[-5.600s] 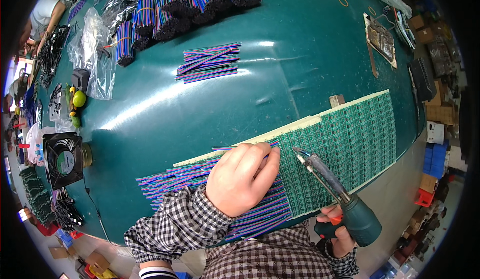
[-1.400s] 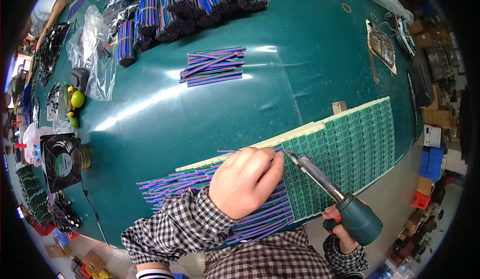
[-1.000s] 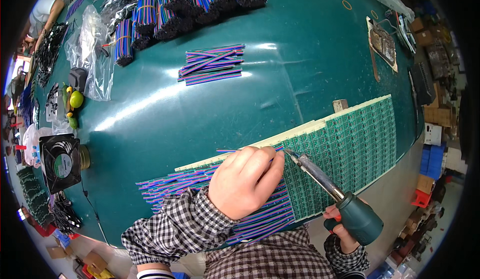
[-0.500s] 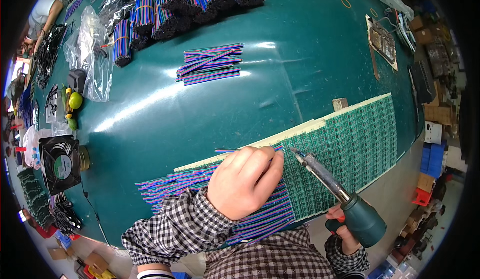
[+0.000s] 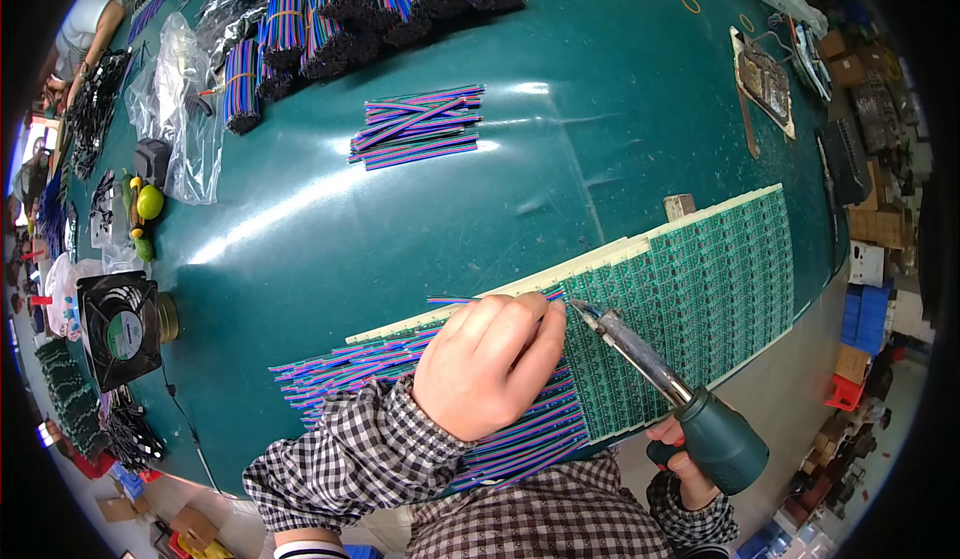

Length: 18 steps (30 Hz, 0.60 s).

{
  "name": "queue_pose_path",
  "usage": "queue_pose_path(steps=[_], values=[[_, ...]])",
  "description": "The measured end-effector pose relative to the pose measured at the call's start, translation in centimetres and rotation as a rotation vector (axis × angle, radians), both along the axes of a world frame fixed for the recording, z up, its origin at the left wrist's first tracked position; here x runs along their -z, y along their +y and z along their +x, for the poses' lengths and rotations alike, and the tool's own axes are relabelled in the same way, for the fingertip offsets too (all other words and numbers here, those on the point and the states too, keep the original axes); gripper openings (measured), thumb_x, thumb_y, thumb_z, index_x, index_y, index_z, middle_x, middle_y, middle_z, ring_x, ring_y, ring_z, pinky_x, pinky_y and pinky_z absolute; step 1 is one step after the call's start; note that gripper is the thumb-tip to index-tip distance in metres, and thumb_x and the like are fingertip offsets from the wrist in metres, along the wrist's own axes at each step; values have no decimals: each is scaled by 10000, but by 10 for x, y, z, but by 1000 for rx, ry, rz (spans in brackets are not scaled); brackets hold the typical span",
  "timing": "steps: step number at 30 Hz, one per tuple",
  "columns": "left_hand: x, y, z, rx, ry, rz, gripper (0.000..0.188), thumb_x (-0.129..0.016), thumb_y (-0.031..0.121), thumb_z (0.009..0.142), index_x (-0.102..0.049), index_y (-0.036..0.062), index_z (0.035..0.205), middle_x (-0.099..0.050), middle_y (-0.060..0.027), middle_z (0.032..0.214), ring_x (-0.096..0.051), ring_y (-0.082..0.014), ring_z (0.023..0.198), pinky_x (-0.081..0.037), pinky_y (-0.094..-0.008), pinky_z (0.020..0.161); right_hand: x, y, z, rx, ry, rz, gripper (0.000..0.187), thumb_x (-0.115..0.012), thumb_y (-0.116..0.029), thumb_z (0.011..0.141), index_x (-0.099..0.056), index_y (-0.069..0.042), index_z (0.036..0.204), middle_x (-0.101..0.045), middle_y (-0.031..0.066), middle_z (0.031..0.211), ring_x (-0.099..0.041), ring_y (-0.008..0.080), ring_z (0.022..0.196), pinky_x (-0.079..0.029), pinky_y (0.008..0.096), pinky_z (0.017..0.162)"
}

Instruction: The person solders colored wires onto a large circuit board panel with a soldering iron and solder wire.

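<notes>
My left hand [image 5: 487,367] pinches a multicoloured ribbon cable [image 5: 452,301], its end lying at the left edge of a panel of small green circuit boards [image 5: 690,309]. More ribbon cables [image 5: 525,439] fan out leftward from that panel edge, passing beneath my left hand and sleeve. In my right hand [image 5: 690,469] is a soldering iron gun [image 5: 722,439] with a dark green body, gripped by its handle. Its metal tip points up and left, close to the cable end by my left fingertips; whether it touches cannot be told.
Loose ribbon cables [image 5: 418,127] lie farther back on the green table [image 5: 300,259]. Banded cable bundles [image 5: 345,4] stand behind them. A black fan [image 5: 120,329] is at the left. A dirty metal plate [image 5: 764,89] lies at the far right. A person's arm [image 5: 95,44] shows far left.
The soldering iron has shifted slightly left, bringing its tip closer to my left fingertips. My left hand keeps its pinch in nearly the same place.
</notes>
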<state>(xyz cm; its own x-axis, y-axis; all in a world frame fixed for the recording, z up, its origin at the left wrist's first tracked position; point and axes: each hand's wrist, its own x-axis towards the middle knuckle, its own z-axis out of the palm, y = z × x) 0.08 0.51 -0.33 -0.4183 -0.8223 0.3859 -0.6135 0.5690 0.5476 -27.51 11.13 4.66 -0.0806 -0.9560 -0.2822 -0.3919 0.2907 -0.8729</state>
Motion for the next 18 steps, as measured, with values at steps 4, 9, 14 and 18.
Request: queue_pose_path(steps=[4, 9, 14, 18], values=[[0, 0, 0, 3, -8, -5, 359, -699, 54, 755, -721, -50, 1098, -649, -129, 1028, -650, -250, 875, -545, -346, 714, 0, -1, 0, -13, 7, -1, 409, -892, -372, 758, -775, -37, 962, -776, 42, 867, -714, 222, 825, -556, 374, 819], [-1, -1, 0, 9, -12, 0, 360, -700, 57, 754, -720, -49, 1097, -641, -129, 1030, -647, -250, 873, -543, -346, 715, 2, 2, -1, -8, 10, -4, 419, -890, -374, 765, -771, -33, 977, -775, 38, 843, -717, 221, 816, -556, 372, 817], [-2, -1, 0, 9, -11, 4, 356, -700, 57, 756, -721, -46, 1096, -639, -127, 1029, -643, -248, 869, -539, -347, 712, 2, 0, -1, -31, 25, -17, 426, -888, -374, 767, -770, -28, 985, -776, 38, 843, -714, 229, 811, -555, 374, 818], [-1, -1, 0, 10, -17, -4, 360, -701, 58, 753, -721, -47, 1096, -638, -127, 1027, -640, -246, 863, -538, -345, 706, 2, 1, 2, 3, 5, -24, 413, -891, -362, 756, -774, -32, 974, -776, 40, 846, -713, 234, 809, -555, 377, 814]])
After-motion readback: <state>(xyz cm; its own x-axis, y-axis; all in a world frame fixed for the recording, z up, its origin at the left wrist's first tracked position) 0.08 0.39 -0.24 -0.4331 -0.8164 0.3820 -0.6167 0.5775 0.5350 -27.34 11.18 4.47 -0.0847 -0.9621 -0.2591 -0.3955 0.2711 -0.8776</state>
